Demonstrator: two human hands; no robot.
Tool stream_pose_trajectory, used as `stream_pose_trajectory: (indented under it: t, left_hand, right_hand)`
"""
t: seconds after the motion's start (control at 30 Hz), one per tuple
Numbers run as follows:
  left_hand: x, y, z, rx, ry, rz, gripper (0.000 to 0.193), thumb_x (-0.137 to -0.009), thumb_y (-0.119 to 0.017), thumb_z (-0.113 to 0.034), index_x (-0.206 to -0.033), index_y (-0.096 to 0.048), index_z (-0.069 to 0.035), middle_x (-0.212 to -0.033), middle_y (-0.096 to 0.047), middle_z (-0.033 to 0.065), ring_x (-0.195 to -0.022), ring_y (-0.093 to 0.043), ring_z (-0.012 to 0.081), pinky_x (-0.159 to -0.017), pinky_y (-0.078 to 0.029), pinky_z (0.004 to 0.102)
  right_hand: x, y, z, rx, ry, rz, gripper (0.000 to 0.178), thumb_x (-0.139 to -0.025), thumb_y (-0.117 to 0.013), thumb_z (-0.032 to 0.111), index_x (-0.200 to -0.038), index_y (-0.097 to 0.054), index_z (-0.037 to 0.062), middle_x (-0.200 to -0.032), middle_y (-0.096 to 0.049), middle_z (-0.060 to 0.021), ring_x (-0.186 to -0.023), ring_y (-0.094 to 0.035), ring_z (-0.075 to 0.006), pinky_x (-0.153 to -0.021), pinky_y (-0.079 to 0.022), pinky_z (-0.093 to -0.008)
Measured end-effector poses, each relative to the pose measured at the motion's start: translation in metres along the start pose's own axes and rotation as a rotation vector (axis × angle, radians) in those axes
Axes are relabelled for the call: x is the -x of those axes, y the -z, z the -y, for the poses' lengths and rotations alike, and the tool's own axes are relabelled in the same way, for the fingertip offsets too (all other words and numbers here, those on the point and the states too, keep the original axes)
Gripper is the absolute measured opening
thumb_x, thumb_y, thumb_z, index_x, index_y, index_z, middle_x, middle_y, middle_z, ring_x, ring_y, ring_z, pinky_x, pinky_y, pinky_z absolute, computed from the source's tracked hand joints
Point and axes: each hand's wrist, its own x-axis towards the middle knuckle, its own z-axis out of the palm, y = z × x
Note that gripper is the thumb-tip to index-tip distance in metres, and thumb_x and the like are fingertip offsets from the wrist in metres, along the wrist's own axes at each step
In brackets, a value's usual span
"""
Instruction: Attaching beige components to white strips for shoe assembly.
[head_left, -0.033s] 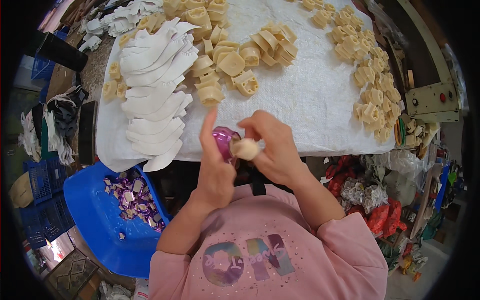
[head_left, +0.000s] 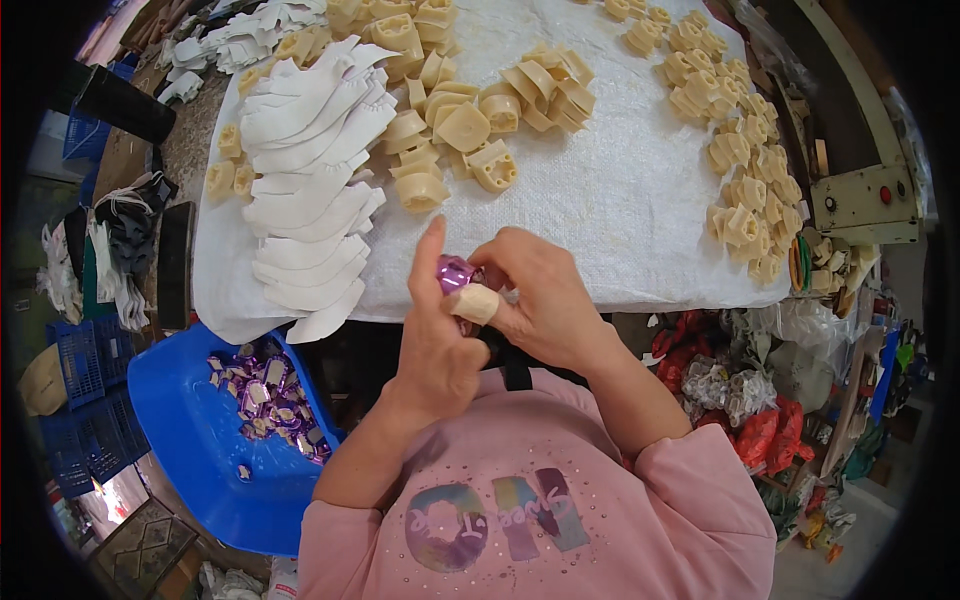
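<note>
In front of my chest, just off the table's near edge, a small shiny purple heel-shaped piece is held between my two hands. My left hand is closed on its left side, with the index finger pointing up. Fingers of my right hand curl around the far right side. My right thumb, wrapped in a beige covering, presses against the near side. The fingers hide much of the piece. Beyond my hands lie beige plastic shoe heels, some stacked together. To their left, white curved cut pieces overlap in a long row.
A white woven sheet covers the table. More beige heels line its right side. At lower left, a blue tub holds several shiny purple pieces. A metal control box stands at the right, above bags and scraps.
My right thumb has swung left and down across the near side of the purple piece. The piece has turned and shifted slightly to the right.
</note>
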Motion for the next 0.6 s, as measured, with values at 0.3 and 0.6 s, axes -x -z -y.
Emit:
stream_pose_trajectory:
  t: [0.3,0.6]
  left_hand:
    - [-0.001,0.001,-0.002,-0.078,-0.004,-0.116,0.044,-0.08,-0.07,-0.014,-0.117,-0.049,-0.002,-0.095,-0.057,0.0091,-0.079,-0.057,0.0145,-0.068,-0.048,0.0267]
    - [-0.002,0.005,-0.014,-0.466,-0.285,-0.053,0.046,-0.064,-0.07,0.008,-0.107,-0.055,0.0,-0.086,-0.052,0.0072,-0.068,-0.052,0.0132,-0.055,-0.044,0.0221]
  right_hand:
    - [0.006,-0.002,-0.013,-0.561,-0.054,-0.14,0.023,-0.088,-0.057,0.023,-0.087,-0.057,0.0002,-0.074,-0.054,-0.0075,-0.066,-0.052,-0.0185,-0.061,-0.043,-0.0309]
    - [0.003,0.008,-0.03,-0.821,-0.098,0.212,0.018,-0.089,-0.055,0.02,-0.082,-0.057,0.0032,-0.074,-0.055,-0.0015,-0.063,-0.053,-0.0094,-0.055,-0.043,-0.0287]
